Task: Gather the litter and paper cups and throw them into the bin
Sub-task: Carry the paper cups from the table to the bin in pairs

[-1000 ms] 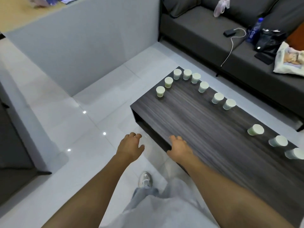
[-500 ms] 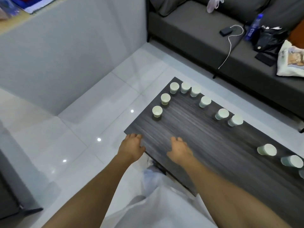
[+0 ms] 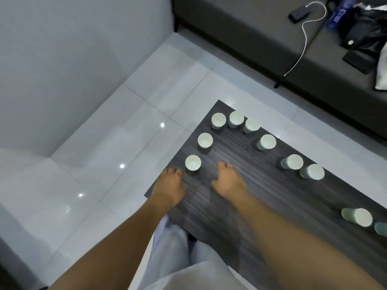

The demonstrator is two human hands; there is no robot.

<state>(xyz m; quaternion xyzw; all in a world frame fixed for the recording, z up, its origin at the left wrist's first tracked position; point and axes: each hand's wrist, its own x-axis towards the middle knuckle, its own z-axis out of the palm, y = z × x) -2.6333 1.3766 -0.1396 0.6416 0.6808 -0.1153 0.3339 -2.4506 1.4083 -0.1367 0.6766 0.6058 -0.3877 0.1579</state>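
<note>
Nine paper cups fully in frame on the dark wood-grain table (image 3: 240,206), plus part of a tenth cut off at the right edge (image 3: 381,228). All pale green outside, white inside, all upright as far as I can tell.

Layout:
- nearest cup (image 3: 193,162) stands near the table's left edge, between the two hands and just beyond the fingertips
- second cup (image 3: 205,140) and third cup (image 3: 218,120) run on along that left edge toward the far corner
- fourth cup (image 3: 236,119) and fifth cup (image 3: 251,126) sit just beside the third at the far corner
- sixth cup (image 3: 266,142) a bit further along the far edge
- pair of cups (image 3: 292,162) and (image 3: 312,172) close together on the same edge
- ninth cup (image 3: 357,218) well apart, near the right side of frame

Hands:
- left hand (image 3: 169,185) over the table's near-left corner, fingers relaxed and loosely curved, holding nothing, fingertips near the nearest cup but not touching
- right hand (image 3: 228,182) above the tabletop, fingers extended forward, thumb out to the side, also empty
- can't tell whether either palm touches the table

Other stuff: grey sofa (image 3: 251,38) behind the table with a white cable (image 3: 303,38), blue bottle (image 3: 341,11) and black bag (image 3: 364,32) on it. White tiled floor (image 3: 104,143). No bin visible.
</note>
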